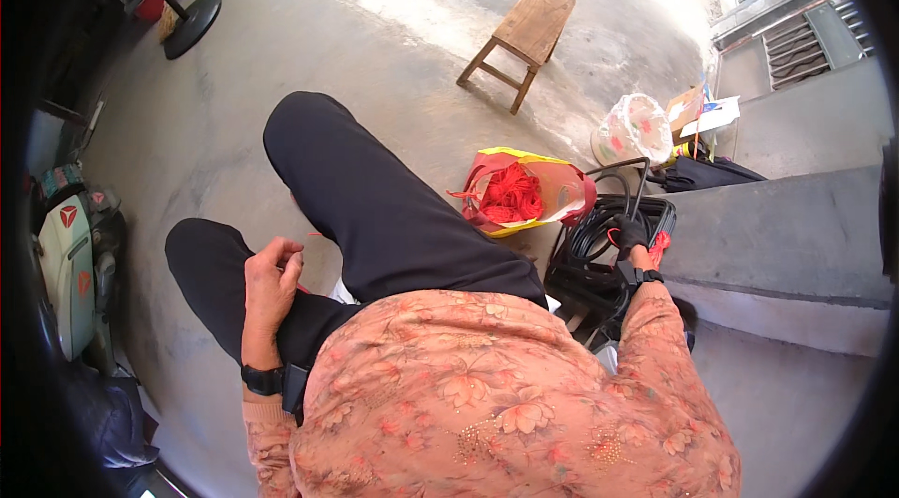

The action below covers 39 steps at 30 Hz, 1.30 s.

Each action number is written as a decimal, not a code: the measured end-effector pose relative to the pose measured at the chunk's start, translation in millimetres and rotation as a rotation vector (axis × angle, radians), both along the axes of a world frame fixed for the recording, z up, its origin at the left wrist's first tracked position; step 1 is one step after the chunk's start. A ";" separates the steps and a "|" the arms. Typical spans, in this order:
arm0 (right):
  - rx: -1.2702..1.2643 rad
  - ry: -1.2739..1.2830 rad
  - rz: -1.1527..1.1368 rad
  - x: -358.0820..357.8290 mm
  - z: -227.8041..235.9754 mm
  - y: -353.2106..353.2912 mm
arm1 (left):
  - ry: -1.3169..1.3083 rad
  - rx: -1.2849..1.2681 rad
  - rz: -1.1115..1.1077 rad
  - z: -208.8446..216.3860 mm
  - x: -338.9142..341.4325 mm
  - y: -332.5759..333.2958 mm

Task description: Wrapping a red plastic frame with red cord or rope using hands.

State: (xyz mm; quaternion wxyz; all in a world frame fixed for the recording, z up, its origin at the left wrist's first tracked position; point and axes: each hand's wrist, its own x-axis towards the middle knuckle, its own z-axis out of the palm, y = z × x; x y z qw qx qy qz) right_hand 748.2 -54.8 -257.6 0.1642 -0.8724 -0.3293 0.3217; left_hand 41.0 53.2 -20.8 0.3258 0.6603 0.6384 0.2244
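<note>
Above my left thigh, my left hand (272, 279) is closed, thumb pressed to the fingers. A short red strand (315, 235) shows just beyond its fingertips; whether it runs into the pinch is unclear. My right hand (631, 232), in a dark glove, reaches over a coil of black cable (588, 234) in a black crate-like holder (663, 210). Its fingers look curled, with a thin red cord loop (613, 237) beside them. What they grip is hidden against the dark coil. More red cord (660, 249) hangs by that wrist. Left of the coil, an open red-and-yellow bag (574, 176) holds bundled red cord (511, 194).
A wooden stool (536, 22) stands ahead on the concrete floor. A whitish patterned bucket (634, 131) and cardboard (685, 109) are beyond the bag. At right runs a grey ledge (777, 231). A scooter (67, 264) is at left, a round black stand base (194, 25) far left.
</note>
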 end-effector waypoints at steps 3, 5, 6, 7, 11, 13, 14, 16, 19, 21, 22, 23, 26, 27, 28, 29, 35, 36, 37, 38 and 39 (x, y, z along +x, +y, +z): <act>0.202 0.267 -0.225 -1.3 5.4 14.2 | -0.008 0.015 -0.021 -2.3 -2.5 -1.2; 0.402 0.334 -0.235 -2.5 24.2 34.0 | -0.012 0.019 -0.019 -1.5 -2.6 -2.2; 0.449 0.476 -0.292 -49.4 67.3 57.8 | 0.034 0.019 -0.014 1.6 -1.7 -3.9; 0.539 0.556 -0.351 -76.0 100.1 72.6 | 0.053 0.017 -0.021 3.4 -1.6 -3.2; 0.658 0.512 -0.229 -109.7 143.9 114.5 | -0.102 0.004 0.087 6.8 -0.2 -1.3; 0.625 0.464 -0.102 -122.6 147.6 124.1 | -0.237 -0.036 0.198 4.0 -3.4 -0.3; 0.550 0.449 -0.142 -132.3 153.6 128.1 | -0.240 -0.035 0.194 3.8 -6.4 -1.8; 0.530 0.466 -0.092 -144.6 164.0 126.3 | -0.237 -0.039 0.192 4.1 -6.4 -2.2; 0.502 0.497 -0.042 -170.1 193.3 122.7 | -0.263 -0.071 0.202 8.2 -6.0 -4.4; 0.483 0.468 0.104 -186.8 222.5 127.7 | -0.296 -0.090 0.213 11.5 -7.5 -3.1; 0.459 0.475 0.163 -190.2 231.5 130.5 | -0.335 -0.067 0.248 12.3 -8.1 -3.1; 0.463 0.474 0.163 -198.7 244.6 133.3 | -0.373 -0.042 0.285 13.1 -8.7 -2.1; 0.444 0.327 0.371 -231.2 292.6 138.4 | -0.353 0.070 0.260 34.1 1.2 7.4; 0.445 0.336 0.379 -246.7 312.6 142.3 | -0.336 0.163 0.256 47.9 3.8 7.9; 0.430 0.354 0.436 -263.1 332.6 144.4 | -0.280 0.189 0.281 60.9 6.3 9.2; 0.417 0.366 0.484 -276.1 341.8 144.2 | -0.282 0.190 0.277 76.3 15.2 11.6; 0.653 -0.022 1.325 -370.2 385.9 145.3 | -0.070 0.887 0.182 189.8 44.2 -5.0; 0.630 -0.005 1.508 -390.7 382.1 145.2 | 0.029 0.876 0.230 212.9 49.3 -12.8; 0.797 0.022 1.544 -408.9 373.5 138.4 | 0.030 0.835 0.198 224.1 48.0 -12.3; 0.787 -0.035 1.659 -425.7 368.9 134.2 | -0.003 0.709 0.126 231.9 45.3 -10.6; 0.767 -0.105 1.753 -437.3 362.1 132.4 | -0.047 0.579 0.037 233.0 43.4 0.4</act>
